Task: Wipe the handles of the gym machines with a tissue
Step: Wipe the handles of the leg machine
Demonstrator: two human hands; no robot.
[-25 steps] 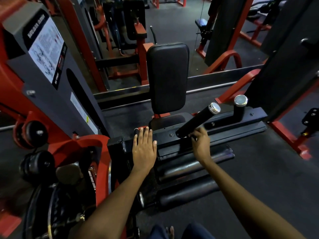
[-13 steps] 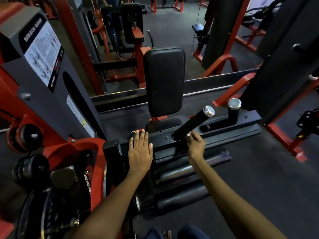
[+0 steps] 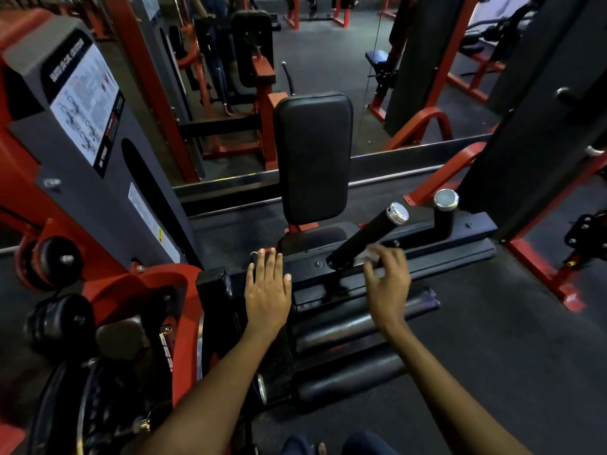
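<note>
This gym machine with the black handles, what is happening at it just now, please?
A person is cleaning the machine. The right hand pinches a pale tissue beside the lower part of the slanted black handle, near its base. The left hand rests flat on the black frame. A second, shorter handle stands untouched further right.

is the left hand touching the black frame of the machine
Touching. The head view shows the left hand lying flat, fingers straight, palm down on the black frame.

Both forearms (image 3: pixel 210 399) are bare, no sleeves showing; dark blue trousers (image 3: pixel 361 446) cover the knees at the bottom edge.
</note>
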